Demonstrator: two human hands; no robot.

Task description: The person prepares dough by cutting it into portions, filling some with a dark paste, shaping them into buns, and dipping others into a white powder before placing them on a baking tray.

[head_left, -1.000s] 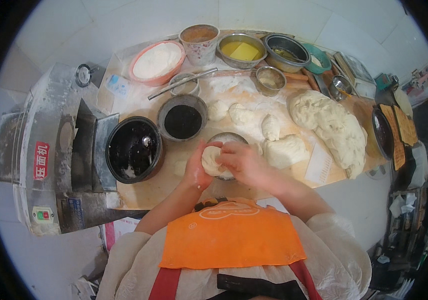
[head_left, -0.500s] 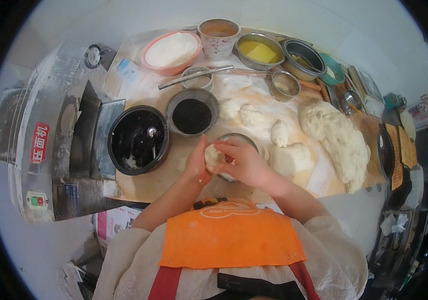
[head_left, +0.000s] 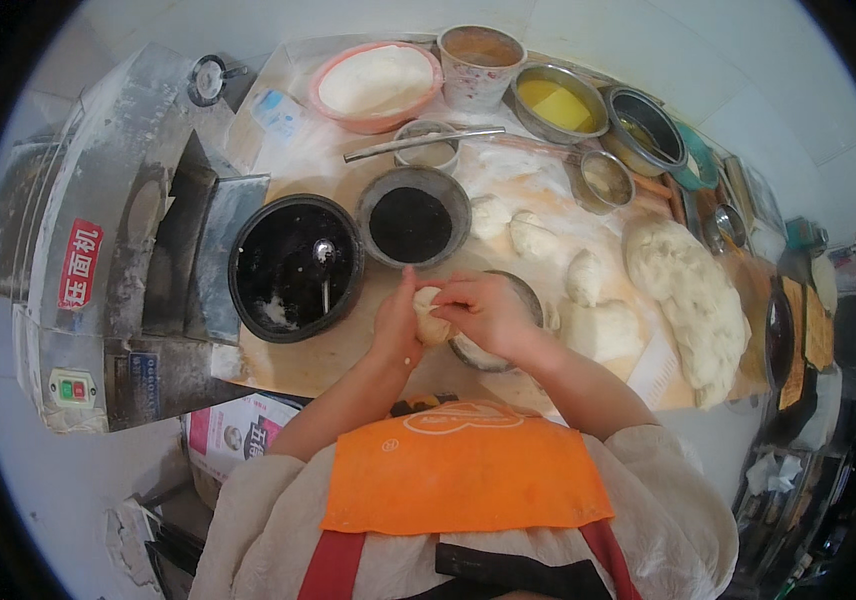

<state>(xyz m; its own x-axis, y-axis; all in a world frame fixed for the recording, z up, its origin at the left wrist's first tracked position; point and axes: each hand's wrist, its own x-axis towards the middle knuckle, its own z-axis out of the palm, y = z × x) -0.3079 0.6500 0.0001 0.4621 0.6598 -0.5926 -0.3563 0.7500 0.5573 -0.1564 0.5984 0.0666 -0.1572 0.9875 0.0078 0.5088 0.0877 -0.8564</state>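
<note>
A small ball of pale dough (head_left: 432, 324) sits in the palm of my left hand (head_left: 396, 322), whose fingers cup its left side. From the right, my right hand (head_left: 491, 312) has its thumb and fingers pinched together on the upper edge of the dough. Partly hidden below the right hand is a round metal bowl (head_left: 481, 356) with something white in it. Just beyond my hands stands a grey bowl (head_left: 414, 216) of black filling. A larger black pot (head_left: 296, 268), with dark contents and a metal spoon (head_left: 325, 275), is left of it.
Dough pieces (head_left: 533, 237) and a long dough mass (head_left: 686, 300) lie right on the floured worktop. At the back are a pink basin (head_left: 376, 85) of white powder, a tub (head_left: 481, 68) and a bowl of yellow liquid (head_left: 559, 103). A metal machine (head_left: 98, 260) flanks the left.
My right fingers have drawn together onto the dough's upper edge, and more of the dough shows. The whole view has shifted, so the worktop appears farther right.
</note>
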